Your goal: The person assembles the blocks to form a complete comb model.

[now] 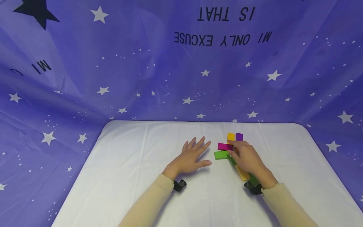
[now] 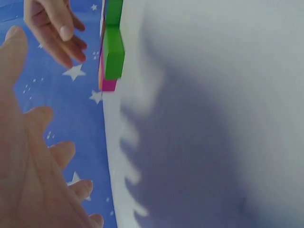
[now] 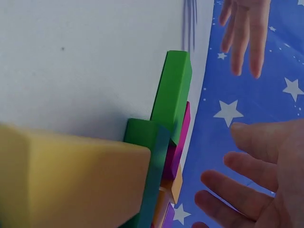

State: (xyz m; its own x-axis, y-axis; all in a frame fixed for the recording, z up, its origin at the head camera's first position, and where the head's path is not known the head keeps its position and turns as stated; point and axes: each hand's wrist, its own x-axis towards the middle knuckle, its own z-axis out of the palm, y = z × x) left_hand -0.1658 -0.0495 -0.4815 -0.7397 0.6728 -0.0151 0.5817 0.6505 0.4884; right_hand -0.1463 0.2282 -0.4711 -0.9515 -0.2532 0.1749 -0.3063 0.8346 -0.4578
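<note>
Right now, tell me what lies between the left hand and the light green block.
Only bare white cloth lies between the left hand and the light green block, in the head view.

the left hand [image 1: 190, 159] is splayed wide while the right hand [image 1: 249, 159] seems loosely curved.

- Head: high, we face forward and down over the table [image 1: 113, 164].
- Left wrist: low, turned sideways, fairly near.
- Right wrist: likewise, closer; both wrists show us the bright green block [image 3: 172, 90].
</note>
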